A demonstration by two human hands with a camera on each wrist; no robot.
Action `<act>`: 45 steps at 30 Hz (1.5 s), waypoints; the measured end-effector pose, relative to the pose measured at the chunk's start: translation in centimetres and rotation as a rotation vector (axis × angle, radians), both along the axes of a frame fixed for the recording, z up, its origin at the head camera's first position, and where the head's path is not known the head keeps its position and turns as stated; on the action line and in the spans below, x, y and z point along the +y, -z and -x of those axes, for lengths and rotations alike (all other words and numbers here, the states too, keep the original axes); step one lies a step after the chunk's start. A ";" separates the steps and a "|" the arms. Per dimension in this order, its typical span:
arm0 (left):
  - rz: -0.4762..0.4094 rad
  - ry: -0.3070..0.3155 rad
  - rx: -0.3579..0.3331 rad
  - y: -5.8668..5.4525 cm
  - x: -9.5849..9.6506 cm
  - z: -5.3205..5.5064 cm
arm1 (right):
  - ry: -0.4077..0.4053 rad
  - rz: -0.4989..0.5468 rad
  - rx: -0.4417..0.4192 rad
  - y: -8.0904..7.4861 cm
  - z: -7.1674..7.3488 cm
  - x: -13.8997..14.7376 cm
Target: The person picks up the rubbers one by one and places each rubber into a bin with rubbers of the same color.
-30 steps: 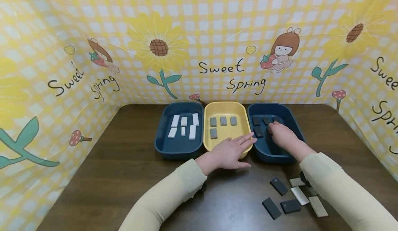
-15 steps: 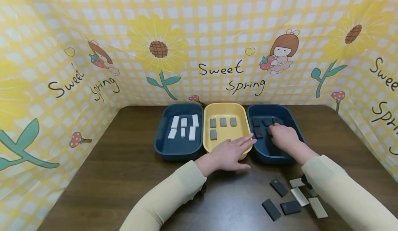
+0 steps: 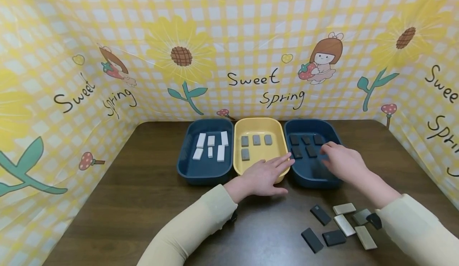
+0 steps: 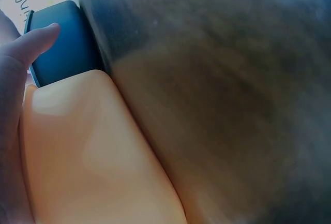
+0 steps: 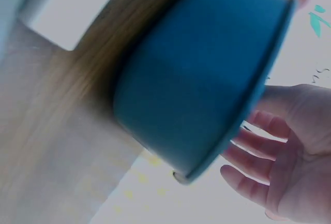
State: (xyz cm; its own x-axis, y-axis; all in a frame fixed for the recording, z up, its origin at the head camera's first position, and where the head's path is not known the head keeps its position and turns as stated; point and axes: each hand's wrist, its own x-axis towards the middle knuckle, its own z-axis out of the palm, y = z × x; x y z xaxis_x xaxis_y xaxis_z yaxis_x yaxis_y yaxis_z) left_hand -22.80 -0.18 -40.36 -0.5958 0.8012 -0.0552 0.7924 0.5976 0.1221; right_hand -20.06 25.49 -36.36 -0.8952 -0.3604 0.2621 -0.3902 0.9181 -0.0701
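Observation:
In the head view, my left hand (image 3: 263, 176) lies with straight fingers across the front right part of the yellow tray (image 3: 265, 127), its fingertips near the right blue tray (image 3: 311, 178). My right hand (image 3: 346, 163) hovers over the right rim of that blue tray, fingers loosely bent and holding nothing visible. Two rows of dark rectangular blocks lie in this tray, among them the dark block (image 3: 311, 151) nearest my right fingertips. Several grey blocks (image 3: 245, 154) lie in the yellow tray. From the right wrist view, the right fingers (image 5: 248, 161) appear relaxed beside the blue tray's rim.
A left blue tray (image 3: 206, 172) holds several white blocks (image 3: 220, 153). On the brown table (image 3: 118, 202), loose black blocks (image 3: 312, 240), pale blocks (image 3: 365, 237) and a grey block (image 3: 361, 217) lie at the front right. A patterned cloth (image 3: 215, 27) stands behind the table.
My right hand has let go of the dark block in the front row of the right tray and drawn back to the right. The left hand stays where it was.

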 end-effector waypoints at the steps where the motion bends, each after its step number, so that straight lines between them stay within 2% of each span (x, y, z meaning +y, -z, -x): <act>1: 0.001 0.001 0.005 0.0 0.0 0.0 | 0.000 0.009 0.013 -0.1 -0.5 0.2; 6: 0.006 0.006 0.029 0.0 0.0 0.0 | 0.004 0.049 0.024 -0.4 -3.0 0.7; 8: 0.007 0.007 0.035 0.0 0.0 0.0 | -0.020 0.059 0.020 -0.4 -4.0 0.8; 15: 0.029 0.008 0.058 0.0 0.1 0.0 | -0.224 0.099 0.042 0.2 -7.0 0.4; 18: 0.038 0.004 0.054 0.0 0.2 0.0 | -0.266 0.117 0.005 0.6 -8.0 0.0; 21: 0.041 0.004 0.050 0.0 0.2 0.0 | -0.290 0.119 -0.087 0.8 -8.7 -0.4; 26: 0.032 0.004 0.052 0.0 0.0 0.1 | -0.355 0.048 -0.225 1.4 -9.1 -0.9; 29: 0.026 0.001 0.054 0.0 -0.1 0.1 | -0.377 -0.018 -0.275 2.0 -9.0 -1.1; 36: 0.033 0.002 0.037 -0.1 0.1 -0.1 | -0.359 -0.057 -0.372 3.4 -8.7 -1.1; 39: 0.036 0.000 0.035 -0.1 0.1 -0.1 | -0.340 -0.053 -0.398 3.8 -8.5 -1.1; 45: 0.038 0.000 0.040 -0.1 0.1 -0.1 | -0.340 -0.051 -0.391 4.3 -8.3 -1.3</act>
State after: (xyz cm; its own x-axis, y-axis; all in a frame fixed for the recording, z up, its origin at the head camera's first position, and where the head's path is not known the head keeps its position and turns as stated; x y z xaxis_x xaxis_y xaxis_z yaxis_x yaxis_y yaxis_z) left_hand -22.70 -0.06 -40.31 -0.5984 0.7988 -0.0618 0.7961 0.6015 0.0671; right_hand -11.74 24.22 -40.65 -0.7531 -0.6512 -0.0937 -0.6204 0.7503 -0.2284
